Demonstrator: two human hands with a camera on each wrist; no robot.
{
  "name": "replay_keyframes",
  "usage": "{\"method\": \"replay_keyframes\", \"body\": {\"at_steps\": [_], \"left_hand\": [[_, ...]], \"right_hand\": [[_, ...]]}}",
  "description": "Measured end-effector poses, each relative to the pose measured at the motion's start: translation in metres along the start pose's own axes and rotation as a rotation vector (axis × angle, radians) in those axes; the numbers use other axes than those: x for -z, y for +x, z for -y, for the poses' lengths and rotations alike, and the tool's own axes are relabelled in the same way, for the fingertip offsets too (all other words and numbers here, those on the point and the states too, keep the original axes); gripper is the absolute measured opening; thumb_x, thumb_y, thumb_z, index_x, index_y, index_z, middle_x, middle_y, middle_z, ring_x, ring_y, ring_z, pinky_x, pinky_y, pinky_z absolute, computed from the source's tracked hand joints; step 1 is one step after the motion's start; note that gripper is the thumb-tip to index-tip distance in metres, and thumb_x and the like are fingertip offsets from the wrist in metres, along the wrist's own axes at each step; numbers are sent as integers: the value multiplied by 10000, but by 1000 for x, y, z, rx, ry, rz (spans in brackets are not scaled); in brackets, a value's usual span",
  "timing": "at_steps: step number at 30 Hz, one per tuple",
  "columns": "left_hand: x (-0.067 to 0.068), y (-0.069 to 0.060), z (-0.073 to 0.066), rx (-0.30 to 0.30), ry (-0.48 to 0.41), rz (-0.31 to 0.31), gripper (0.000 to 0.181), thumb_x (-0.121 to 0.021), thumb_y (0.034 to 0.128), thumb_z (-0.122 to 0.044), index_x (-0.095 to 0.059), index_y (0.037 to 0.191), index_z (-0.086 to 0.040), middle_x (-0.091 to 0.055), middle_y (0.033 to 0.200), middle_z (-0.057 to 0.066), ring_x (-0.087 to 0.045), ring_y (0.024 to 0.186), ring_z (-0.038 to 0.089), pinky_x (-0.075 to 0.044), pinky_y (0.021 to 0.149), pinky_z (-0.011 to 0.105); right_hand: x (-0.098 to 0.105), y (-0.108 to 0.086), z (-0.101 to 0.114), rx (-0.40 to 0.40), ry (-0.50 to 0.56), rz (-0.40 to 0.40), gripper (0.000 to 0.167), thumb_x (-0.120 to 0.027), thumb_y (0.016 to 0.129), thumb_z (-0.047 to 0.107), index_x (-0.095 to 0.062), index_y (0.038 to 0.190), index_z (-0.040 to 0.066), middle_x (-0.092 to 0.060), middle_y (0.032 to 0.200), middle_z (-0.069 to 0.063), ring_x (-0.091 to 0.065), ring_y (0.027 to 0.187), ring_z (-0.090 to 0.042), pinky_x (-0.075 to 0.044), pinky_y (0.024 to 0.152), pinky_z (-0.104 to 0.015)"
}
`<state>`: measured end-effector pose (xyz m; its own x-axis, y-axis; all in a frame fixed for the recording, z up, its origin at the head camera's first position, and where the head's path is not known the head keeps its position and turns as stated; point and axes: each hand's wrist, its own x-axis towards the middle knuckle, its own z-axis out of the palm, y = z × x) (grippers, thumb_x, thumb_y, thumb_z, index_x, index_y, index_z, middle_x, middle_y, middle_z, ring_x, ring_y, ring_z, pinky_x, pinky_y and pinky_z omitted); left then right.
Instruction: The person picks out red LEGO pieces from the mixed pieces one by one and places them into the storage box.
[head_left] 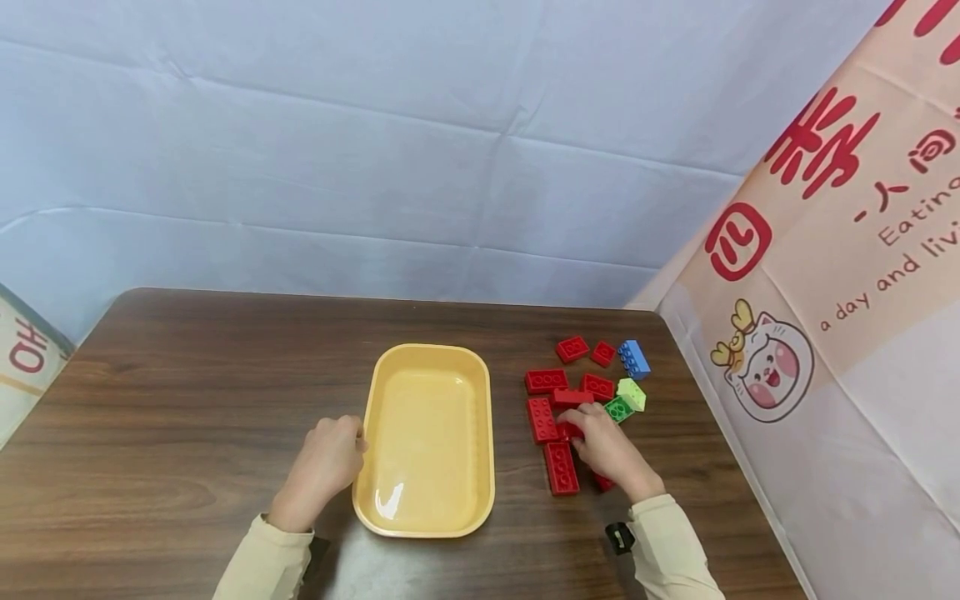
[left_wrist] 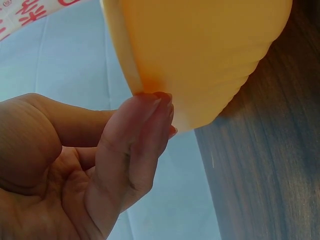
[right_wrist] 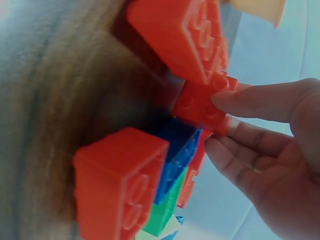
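Observation:
A yellow tray [head_left: 424, 358] stands on the table. My left hand [head_left: 327, 461] is at its left rim; in the left wrist view the thumb and fingers pinch the rim of the tray [left_wrist: 210, 55]. My right hand [head_left: 609, 447] is over a cluster of red building bricks [head_left: 542, 421]. In the right wrist view, its thumb lies on the studs of a small red brick [right_wrist: 186, 101] and fingers are on the other side, pinching it. Close by are a larger red brick [right_wrist: 170, 35], a blue brick [right_wrist: 180, 145] and a green brick [right_wrist: 167, 207].
On the brown table [head_left: 187, 400], a blue brick [head_left: 634, 359], a light green brick [head_left: 632, 393] and several red bricks [head_left: 572, 349] lie at the right. A white cloth [head_left: 300, 150] hangs behind, and a printed cloth [head_left: 840, 208] runs along the right.

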<state>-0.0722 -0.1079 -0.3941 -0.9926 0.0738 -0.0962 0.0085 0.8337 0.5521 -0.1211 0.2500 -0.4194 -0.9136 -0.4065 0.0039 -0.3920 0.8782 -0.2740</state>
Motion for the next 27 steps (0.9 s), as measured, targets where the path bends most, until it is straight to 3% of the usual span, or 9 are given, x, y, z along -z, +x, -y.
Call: {"method": "replay_keyframes", "body": {"at_steps": [7, 27], "left_hand": [[0, 1, 0, -8, 5, 2, 188, -596, 805, 27, -520, 650, -47, -465, 580, 35, -437, 520, 187, -362, 479, 289], [-2, 0, 1, -17, -1, -24, 216, -587, 803, 33, -497, 627, -55, -437, 563, 29, -422, 505, 176, -348, 468, 278]], "right_hand": [[15, -1, 7, 18, -1, -14, 318, -715, 698, -78, -644, 996, 11, -590, 1007, -147, -521, 937, -298, -471, 787, -420], [73, -4, 38, 35, -57, -47, 336, -683, 703, -94, -651, 1017, 20, -554, 871, -76, -484, 822, -230, -464, 685, -350]]}}
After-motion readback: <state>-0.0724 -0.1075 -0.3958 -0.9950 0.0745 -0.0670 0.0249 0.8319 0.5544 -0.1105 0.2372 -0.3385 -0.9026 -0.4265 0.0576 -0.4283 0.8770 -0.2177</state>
